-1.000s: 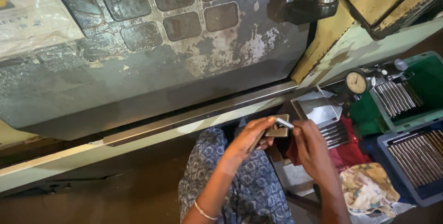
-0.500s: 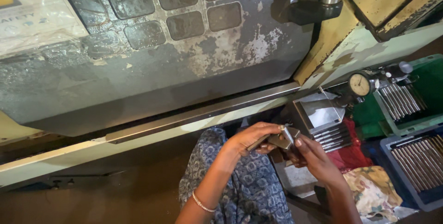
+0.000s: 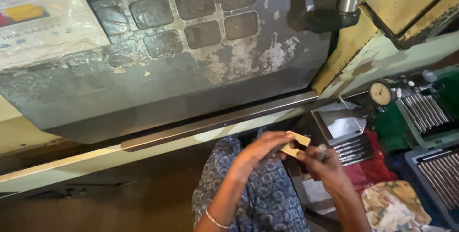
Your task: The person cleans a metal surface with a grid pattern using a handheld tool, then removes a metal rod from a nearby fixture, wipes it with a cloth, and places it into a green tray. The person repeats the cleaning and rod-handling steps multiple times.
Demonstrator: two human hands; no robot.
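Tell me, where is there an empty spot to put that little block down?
The pale ledge below the grey machine panel looks bare to the left of the left hand. Right of the right hand it is crowded: metal rods in a green tray and a blue tray, a dial gauge, and a flowered cloth.

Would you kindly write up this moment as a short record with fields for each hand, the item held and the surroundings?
Left hand: left hand, fingers curled on the small tan block
Right hand: right hand, gripping a thin dark rod beside the block
Wrist: bangle on the left arm
Surroundings: dial gauge; green tray and blue tray of metal rods; floral cloth
Machine: worn grey panel above
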